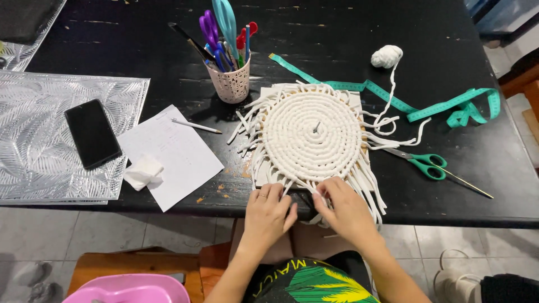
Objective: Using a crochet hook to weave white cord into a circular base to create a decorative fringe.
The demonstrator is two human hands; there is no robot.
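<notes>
A round white coiled-cord mat [312, 134] with a loose fringe lies on a board on the black table [348, 33], a pin stuck in its centre. Both hands work at its near edge. My left hand [268, 212] rests on the table edge with its fingers on the fringe cords. Just to its right, my right hand [343, 207] pinches white cords at the mat's rim. A small ball of white cord [387, 56] sits at the back right, its strand running down to the mat.
Green-handled scissors [428, 165] lie right of the mat, near a teal tape measure [449, 106]. A pink pen cup [230, 78] stands behind it. At left are a paper sheet [179, 160], pencil [196, 125], tissue [144, 171] and black phone [92, 133] on a silver placemat [33, 168].
</notes>
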